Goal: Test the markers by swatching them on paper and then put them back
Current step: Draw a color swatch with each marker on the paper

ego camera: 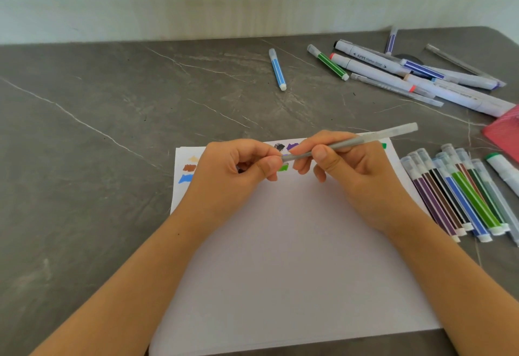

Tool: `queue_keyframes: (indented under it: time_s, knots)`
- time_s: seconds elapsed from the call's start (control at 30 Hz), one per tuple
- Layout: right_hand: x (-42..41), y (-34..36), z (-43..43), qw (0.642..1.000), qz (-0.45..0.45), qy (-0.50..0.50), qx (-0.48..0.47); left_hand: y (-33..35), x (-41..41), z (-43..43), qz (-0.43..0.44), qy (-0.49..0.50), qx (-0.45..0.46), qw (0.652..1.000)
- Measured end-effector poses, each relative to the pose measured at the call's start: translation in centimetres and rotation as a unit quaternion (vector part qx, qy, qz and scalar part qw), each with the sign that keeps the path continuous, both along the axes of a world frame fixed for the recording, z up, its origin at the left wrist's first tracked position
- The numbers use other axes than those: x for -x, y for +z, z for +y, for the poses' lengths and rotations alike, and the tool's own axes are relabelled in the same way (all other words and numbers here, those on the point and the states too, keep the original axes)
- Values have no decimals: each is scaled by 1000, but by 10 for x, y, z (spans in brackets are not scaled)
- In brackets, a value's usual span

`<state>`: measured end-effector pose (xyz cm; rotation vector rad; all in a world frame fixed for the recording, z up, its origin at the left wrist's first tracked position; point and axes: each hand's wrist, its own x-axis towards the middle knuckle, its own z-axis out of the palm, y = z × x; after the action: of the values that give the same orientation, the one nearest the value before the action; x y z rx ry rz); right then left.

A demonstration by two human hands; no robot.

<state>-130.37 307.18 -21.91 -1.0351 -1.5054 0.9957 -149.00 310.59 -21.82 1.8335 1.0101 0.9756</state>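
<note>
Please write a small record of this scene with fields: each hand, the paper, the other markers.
Left hand: pinches the left end of the grey marker
Right hand: grips the barrel of it
Paper: white, colour swatches near its far edge
Marker row: side by side, right of paper
Blue marker: alone, farther back on table

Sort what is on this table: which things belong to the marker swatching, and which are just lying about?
Job: grey marker, gripped by left hand and right hand; paper with colour swatches; row of markers beside it; heap of markers at the back; lone blue marker.
Lying about: red thing at the right edge, untouched; possibly their case, cannot tell.
</note>
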Motion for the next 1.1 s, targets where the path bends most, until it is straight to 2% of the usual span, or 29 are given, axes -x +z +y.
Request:
queue_keyframes:
  time_s: [0.17, 0.27, 0.53, 0.57, 0.63, 0.7, 0.77, 0.9, 1.1]
  knots:
    - [-1, 0, 0, 1000, -14, -20, 1, 1, -1, 1, -11, 11, 10, 1000]
    - [-1, 1, 0, 999, -5, -36, 18, 2, -3, 2, -47, 28, 38, 998]
    - [-18, 15, -3, 986, 86, -129, 57, -1, -1, 5, -58, 113, 18, 992]
    - [-20, 15, -4, 986, 65, -140, 55, -1, -1, 5, -59, 119, 16, 991]
    - [-22, 10, -6, 984, -48, -172, 28, 0, -3, 4, -48, 120, 9, 992]
    - [-22, 4, -9, 965, -181, -188, -13, 1, -5, 4, -24, 121, 0, 992]
    - [-22, -1, -11, 950, -250, -179, -42, 0, -7, 3, -12, 123, -1, 992]
    - [-23, -2, -16, 942, -295, -155, -39, 0, -15, 1, -3, 115, -7, 993]
    - [-30, 4, -25, 923, -340, -171, -56, 2, -27, -2, -2, 67, -4, 998]
